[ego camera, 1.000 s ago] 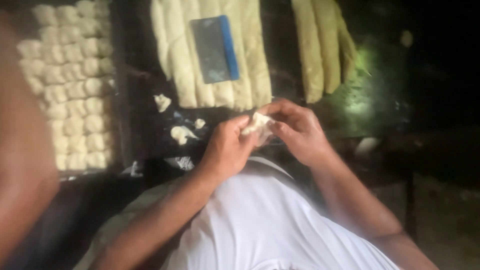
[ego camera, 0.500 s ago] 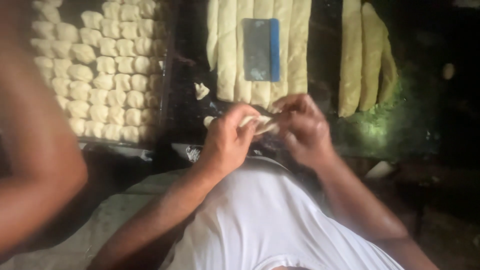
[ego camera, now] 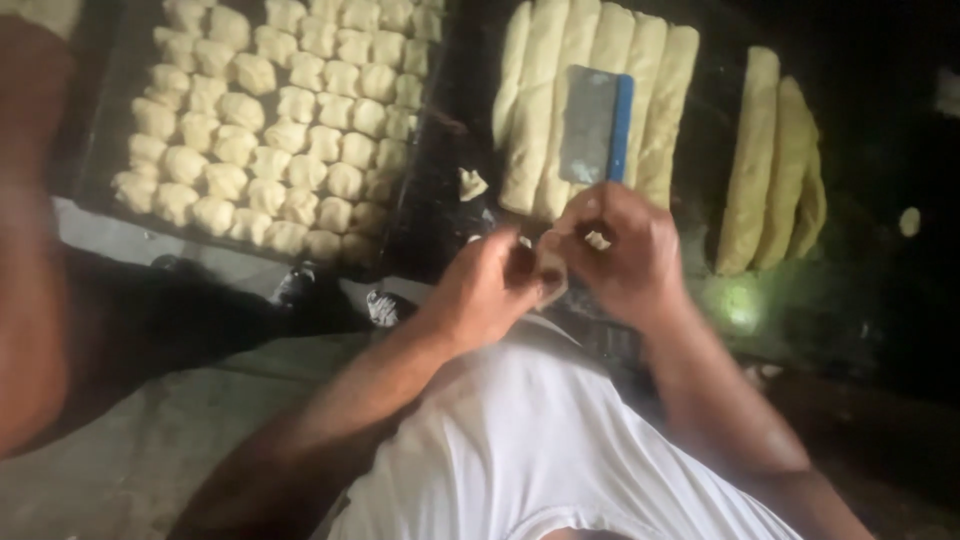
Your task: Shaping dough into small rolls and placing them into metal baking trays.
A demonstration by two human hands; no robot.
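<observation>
Both hands meet in front of my white shirt over a dark work surface. My left hand (ego camera: 487, 290) and my right hand (ego camera: 622, 250) pinch one small piece of pale dough (ego camera: 550, 272) between their fingers. Just beyond them lie several long dough logs (ego camera: 580, 110) side by side, with a metal scraper with a blue handle (ego camera: 596, 125) resting on top. A small scrap of dough (ego camera: 470, 184) lies left of the logs.
A dark tray (ego camera: 100, 140) at the left holds several rows of shaped dough pieces (ego camera: 280, 110). More dough logs (ego camera: 775, 160) lie at the right. Another person's arm (ego camera: 30, 250) fills the left edge.
The view has shifted, so tray and logs sit further right in the picture. My hands stay together on the dough piece, working it between the fingers.
</observation>
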